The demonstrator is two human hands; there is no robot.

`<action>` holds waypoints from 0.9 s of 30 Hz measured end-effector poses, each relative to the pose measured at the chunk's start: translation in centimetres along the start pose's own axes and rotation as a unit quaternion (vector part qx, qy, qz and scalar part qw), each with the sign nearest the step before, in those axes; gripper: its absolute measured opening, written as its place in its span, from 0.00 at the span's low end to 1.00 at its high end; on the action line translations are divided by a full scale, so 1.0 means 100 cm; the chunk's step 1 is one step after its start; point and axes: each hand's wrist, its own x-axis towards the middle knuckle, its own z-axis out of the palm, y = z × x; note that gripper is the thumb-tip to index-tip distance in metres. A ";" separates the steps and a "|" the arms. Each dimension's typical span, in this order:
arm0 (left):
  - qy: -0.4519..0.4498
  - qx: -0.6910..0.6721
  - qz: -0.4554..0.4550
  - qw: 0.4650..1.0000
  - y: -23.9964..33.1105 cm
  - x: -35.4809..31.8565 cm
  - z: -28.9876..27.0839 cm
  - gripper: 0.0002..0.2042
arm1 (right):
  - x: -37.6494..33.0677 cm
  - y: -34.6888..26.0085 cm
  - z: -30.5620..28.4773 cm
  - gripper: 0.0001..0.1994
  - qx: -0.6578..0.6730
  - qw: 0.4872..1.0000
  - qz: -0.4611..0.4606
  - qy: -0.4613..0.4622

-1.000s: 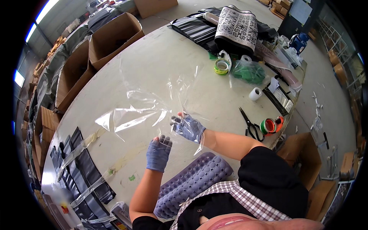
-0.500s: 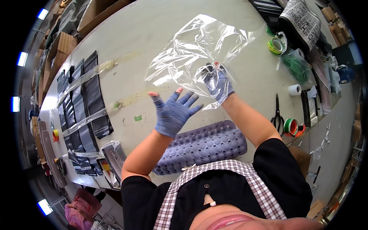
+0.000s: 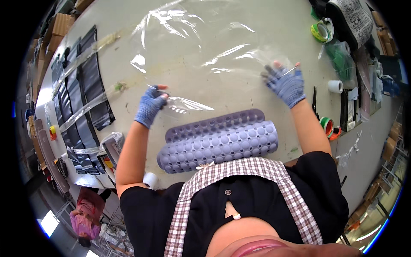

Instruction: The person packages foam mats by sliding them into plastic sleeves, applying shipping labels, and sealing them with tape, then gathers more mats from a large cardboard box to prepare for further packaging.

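A clear plastic bag or sheet (image 3: pixel 224 55) lies spread over the table, its thin edges hard to see. My left hand (image 3: pixel 150 105), in a blue fingerless-tipped glove, pinches its near left corner. On the film's right side my gloved right hand (image 3: pixel 286 85) rests with fingers apart, slightly blurred. Between my forearms, close to my body, a purple-grey bumpy bath mat (image 3: pixel 218 143) is loosely rolled, its far edge showing rows of suction cups. Neither hand touches the mat.
Black plastic bags (image 3: pixel 92 81) are taped down at the left. On the right are scissors (image 3: pixel 315 103), tape rolls (image 3: pixel 326 125), a white roll (image 3: pixel 335 86) and a green bundle in plastic (image 3: pixel 340 60). A person in pink (image 3: pixel 87 214) sits beyond the table's left edge.
The crumpled film bunched in my right hand is now spread flat on the table. My hands have moved apart; the left, open before, now pinches the film, and the right has let its bunch go.
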 end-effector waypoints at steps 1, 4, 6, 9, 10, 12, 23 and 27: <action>0.021 0.024 0.012 0.999 -0.008 0.001 -0.012 0.15 | -0.006 -0.006 0.002 0.37 -0.032 0.998 -0.002 0.047; 0.064 -0.007 -0.076 0.995 -0.001 0.000 -0.029 0.21 | -0.008 -0.026 -0.007 0.33 -0.186 0.979 -0.020 0.081; 0.101 -0.111 -0.137 0.979 0.011 -0.012 -0.026 0.26 | 0.001 -0.013 0.003 0.32 -0.388 0.912 -0.045 0.127; 0.060 -0.046 -0.100 0.992 0.007 -0.041 -0.016 0.32 | 0.008 0.008 0.021 0.30 -0.526 0.835 -0.068 0.146; 0.067 -0.002 -0.073 0.995 -0.003 -0.047 -0.013 0.32 | 0.008 0.015 0.022 0.29 -0.553 0.817 -0.074 0.146; 0.087 0.016 -0.040 0.995 -0.021 -0.058 -0.016 0.32 | 0.004 0.020 0.024 0.28 -0.576 0.801 -0.084 0.141; 0.128 0.026 -0.047 0.990 -0.055 -0.102 -0.016 0.29 | -0.069 0.048 -0.015 0.25 -0.606 0.773 -0.073 0.171; 0.174 0.081 -0.037 0.981 -0.055 -0.101 -0.005 0.29 | -0.075 0.064 -0.030 0.26 -0.631 0.746 -0.091 0.192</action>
